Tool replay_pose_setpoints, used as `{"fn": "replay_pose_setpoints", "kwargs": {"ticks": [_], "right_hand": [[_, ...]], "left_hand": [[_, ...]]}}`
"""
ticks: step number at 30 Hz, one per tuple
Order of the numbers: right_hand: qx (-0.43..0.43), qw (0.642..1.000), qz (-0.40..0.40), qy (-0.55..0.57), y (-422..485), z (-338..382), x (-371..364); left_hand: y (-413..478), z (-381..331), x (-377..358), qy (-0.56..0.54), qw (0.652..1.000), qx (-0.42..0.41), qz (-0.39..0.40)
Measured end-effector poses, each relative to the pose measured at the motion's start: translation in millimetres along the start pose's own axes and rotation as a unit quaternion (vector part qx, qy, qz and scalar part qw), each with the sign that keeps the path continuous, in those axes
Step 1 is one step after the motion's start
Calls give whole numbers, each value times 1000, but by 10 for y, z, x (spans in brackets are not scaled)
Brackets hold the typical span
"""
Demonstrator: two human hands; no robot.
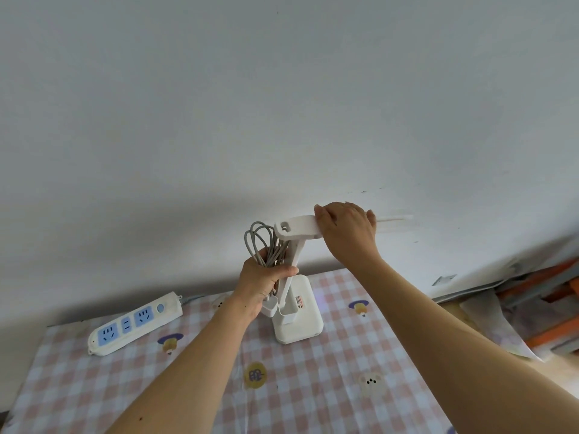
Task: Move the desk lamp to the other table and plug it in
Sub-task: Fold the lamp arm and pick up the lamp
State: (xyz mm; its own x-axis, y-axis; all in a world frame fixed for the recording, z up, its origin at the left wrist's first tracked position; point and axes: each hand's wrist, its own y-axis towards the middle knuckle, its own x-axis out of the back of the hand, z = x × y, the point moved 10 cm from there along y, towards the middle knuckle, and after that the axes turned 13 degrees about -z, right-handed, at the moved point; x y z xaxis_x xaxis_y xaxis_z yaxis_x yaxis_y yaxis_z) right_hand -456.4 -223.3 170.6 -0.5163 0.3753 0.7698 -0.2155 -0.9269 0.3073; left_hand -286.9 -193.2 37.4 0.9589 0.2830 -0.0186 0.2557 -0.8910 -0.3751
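White desk lamp (297, 321) upright, base at the checked table (344, 386) by the wall, right of the power strip (134, 324). The left hand (263, 277) grasps stem and coiled cord (260, 239) together; the right hand (347, 230) clasps its head.

- We see the lamp (299, 311) at the back of the table (313, 386), with the wall (282, 104) behind.
- We find the power strip (134, 322) lying on the table, left of the lamp.
- The cord (261, 242) sits left of its stem.
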Motion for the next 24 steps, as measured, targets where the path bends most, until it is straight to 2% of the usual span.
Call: {"fn": "replay_pose_setpoints", "kwargs": {"ticks": [20,24], "right_hand": [[-74,991,47,103,-49,-202,-164],[-57,998,2,25,1,-470,-26]], "left_hand": [[-54,-23,-26,-4,1000,-9,6],[-64,-2,-34,-14,1000,-5,17]]}}
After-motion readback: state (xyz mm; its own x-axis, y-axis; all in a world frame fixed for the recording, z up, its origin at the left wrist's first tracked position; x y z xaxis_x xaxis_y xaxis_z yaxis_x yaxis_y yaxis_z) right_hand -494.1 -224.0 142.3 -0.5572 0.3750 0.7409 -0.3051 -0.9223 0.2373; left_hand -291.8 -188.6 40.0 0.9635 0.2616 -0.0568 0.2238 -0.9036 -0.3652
